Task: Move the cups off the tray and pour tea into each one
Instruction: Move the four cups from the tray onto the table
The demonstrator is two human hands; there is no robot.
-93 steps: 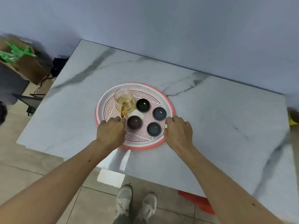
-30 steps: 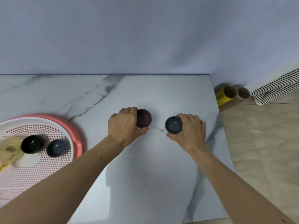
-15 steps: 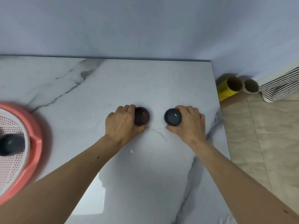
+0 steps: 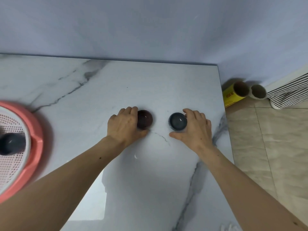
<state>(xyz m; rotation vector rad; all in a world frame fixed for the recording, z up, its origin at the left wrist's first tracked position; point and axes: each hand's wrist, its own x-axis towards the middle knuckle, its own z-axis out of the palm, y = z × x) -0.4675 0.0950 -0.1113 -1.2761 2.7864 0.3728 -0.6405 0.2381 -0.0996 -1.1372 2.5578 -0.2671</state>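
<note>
Two small cups stand side by side on the marble table (image 4: 116, 180), right of the tray. My left hand (image 4: 124, 126) wraps the left side of the dark maroon cup (image 4: 145, 119). The blue-grey cup (image 4: 178, 121) is gripped from the right by my right hand (image 4: 195, 129). Both cups rest upright on the tabletop. At the left edge sits the pink round tray (image 4: 37, 135) with its white perforated insert, and a dark blue cup (image 4: 10, 143) stands on it. The teapot is out of view.
The table's right edge (image 4: 225, 130) runs close to my right hand, with tiled floor beyond. A yellow cardboard tube (image 4: 233, 94), a second tube (image 4: 258, 91) and a striped object (image 4: 288, 90) lie on the floor by the wall.
Both hands carried one cup each from the tray to the right part of the table and set them down. In the last half second the hands and cups hardly moved.
</note>
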